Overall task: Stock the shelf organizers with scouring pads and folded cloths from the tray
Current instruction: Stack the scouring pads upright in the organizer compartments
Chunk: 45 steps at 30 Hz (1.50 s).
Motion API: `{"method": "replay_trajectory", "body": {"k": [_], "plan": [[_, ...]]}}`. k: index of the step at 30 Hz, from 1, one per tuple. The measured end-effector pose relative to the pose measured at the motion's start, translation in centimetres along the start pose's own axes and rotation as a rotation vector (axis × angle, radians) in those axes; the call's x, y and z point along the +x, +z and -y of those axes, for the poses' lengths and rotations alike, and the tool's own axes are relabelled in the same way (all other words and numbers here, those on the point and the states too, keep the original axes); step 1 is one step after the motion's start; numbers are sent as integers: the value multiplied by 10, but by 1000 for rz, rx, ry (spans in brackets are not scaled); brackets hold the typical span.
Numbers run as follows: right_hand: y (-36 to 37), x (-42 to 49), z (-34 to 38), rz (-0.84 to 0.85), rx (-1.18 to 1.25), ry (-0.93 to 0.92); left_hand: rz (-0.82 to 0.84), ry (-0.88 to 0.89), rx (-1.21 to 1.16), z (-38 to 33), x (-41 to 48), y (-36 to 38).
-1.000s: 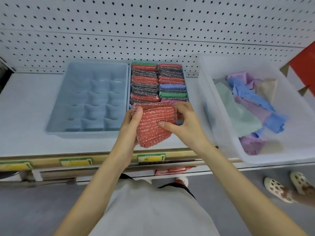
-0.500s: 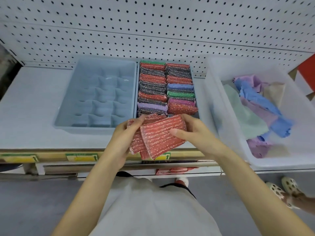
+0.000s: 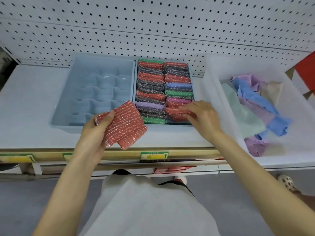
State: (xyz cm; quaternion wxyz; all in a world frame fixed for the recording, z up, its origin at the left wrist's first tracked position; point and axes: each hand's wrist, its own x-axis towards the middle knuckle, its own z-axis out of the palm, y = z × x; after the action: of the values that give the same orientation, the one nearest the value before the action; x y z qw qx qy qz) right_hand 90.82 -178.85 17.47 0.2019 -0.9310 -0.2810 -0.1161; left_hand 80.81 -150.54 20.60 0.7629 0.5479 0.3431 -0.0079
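Red pads, a small stack, sit gripped in your left hand above the shelf front. Your right hand rests straight fingers on another red pad at the front of the packed organizer. Cloths lie in the tray, right.

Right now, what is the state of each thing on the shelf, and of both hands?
Left hand, grips stacked red scouring pads.
Right hand, fingers press on a red pad in the full organizer.
Divided organizer, compartments unfilled.
White tray, holds loose, crumpled cloths.
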Motion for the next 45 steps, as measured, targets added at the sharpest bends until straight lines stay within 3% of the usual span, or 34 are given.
{"method": "replay_trajectory", "body": {"k": [2, 8, 20, 23, 29, 32, 39, 43, 45], "plan": [[8, 3, 1, -19, -22, -49, 6, 0, 9, 1, 0, 2], [18, 2, -6, -54, 106, 137, 2, 8, 0, 3, 0, 7], [17, 2, -14, -55, -216, -83, 52, -27, 56, 4, 2, 29], [17, 2, -10, 8, -207, -128, 58, -27, 61, 3, 2, 31], [21, -5, -12, 58, -19, -35, 57, -37, 76, 3, 1, 33], [21, -2, -13, 23, 45, -50, 61, -43, 85, 4, 1, 30], [28, 11, -14, 90, -149, -156, 45, -41, 78, 6, -3, 22], [29, 11, -13, 48, -140, -156, 60, -46, 83, 8, -7, 23], [21, 8, -8, -54, -74, -33, 72, -45, 85, 8, -10, 26]]}}
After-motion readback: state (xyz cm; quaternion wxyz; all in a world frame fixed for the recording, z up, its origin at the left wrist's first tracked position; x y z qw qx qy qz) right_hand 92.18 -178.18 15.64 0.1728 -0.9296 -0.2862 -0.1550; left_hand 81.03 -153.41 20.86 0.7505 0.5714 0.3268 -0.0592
